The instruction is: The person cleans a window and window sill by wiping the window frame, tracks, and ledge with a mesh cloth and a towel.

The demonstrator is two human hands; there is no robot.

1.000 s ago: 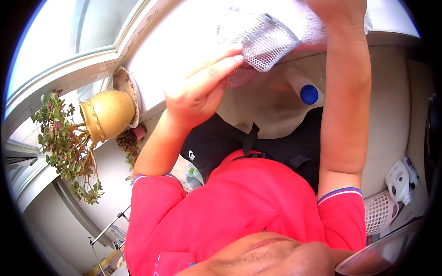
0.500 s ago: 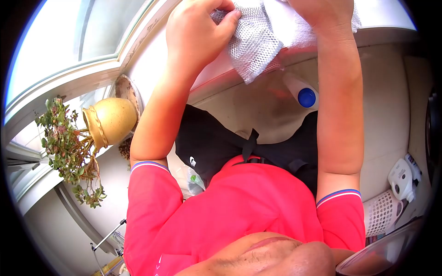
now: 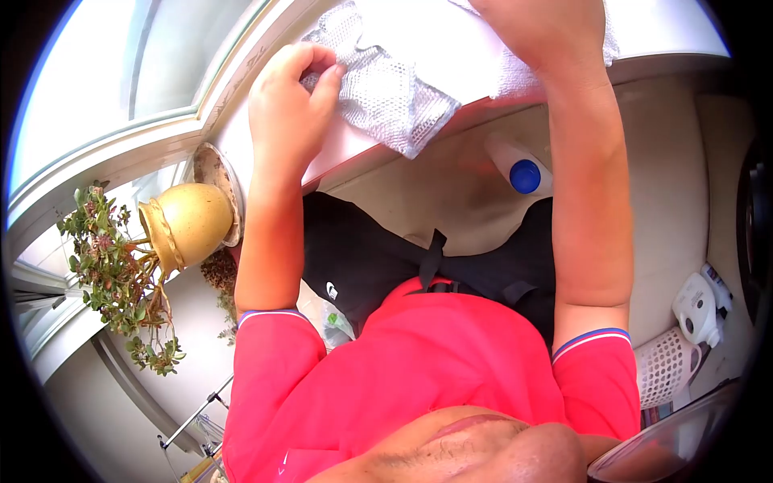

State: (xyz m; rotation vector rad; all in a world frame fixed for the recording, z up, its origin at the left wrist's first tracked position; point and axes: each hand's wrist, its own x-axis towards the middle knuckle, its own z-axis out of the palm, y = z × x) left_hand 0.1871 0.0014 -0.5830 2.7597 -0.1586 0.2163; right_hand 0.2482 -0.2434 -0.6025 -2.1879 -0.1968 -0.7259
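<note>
Thumb and fingers of my left hand (image 3: 291, 105) pinch the left edge of a grey mesh-weave cloth (image 3: 382, 101). The cloth lies creased on a white ledge (image 3: 451, 48), and its lower corner hangs over the front edge. At the top of the view, my right hand (image 3: 551, 28) is over a white textured cloth (image 3: 515, 76). The upper frame edge cuts off its fingers, so its grip is hidden. A strip of bare ledge separates the two cloths.
On the left, a yellow pot (image 3: 193, 221) with a trailing plant (image 3: 109, 266) stands by the window. A white bottle with a blue cap (image 3: 525, 176) is below the ledge, near my knees. At right are a white perforated basket (image 3: 664, 370) and a white container (image 3: 696, 310).
My left hand has moved left and slightly down, drawing the grey mesh cloth away from the white one. The right hand has shifted slightly left and up.
</note>
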